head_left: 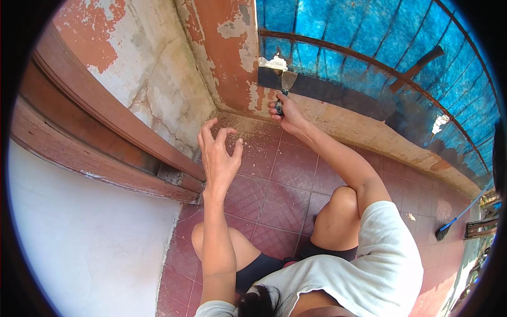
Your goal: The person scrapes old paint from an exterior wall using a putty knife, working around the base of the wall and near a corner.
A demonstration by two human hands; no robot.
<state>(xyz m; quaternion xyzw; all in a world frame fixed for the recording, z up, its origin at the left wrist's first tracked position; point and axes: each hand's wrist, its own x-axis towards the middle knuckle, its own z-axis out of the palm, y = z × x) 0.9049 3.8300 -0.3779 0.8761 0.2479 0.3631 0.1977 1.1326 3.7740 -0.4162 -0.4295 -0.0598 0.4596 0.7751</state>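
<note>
My right hand (287,112) is closed round the dark handle of a putty knife (288,80), whose broad metal blade points up toward the dark strip along the low wall. The blade is beside or against that strip; I cannot tell if it touches. My left hand (219,156) is raised over the floor near the corner, fingers apart and curled, with nothing in it. Behind both hands stands an orange wall post (224,53) with flaking paint and bare grey patches. Pale crumbs of scraped paint (253,142) lie on the floor below.
A wooden door frame (116,132) runs along my left beside a white wall panel (90,211). Blue sheeting behind a rusty metal grille (343,50) rises above the low wall. On the red tiled floor (274,211), a blue-handled broom (443,231) leans at the right.
</note>
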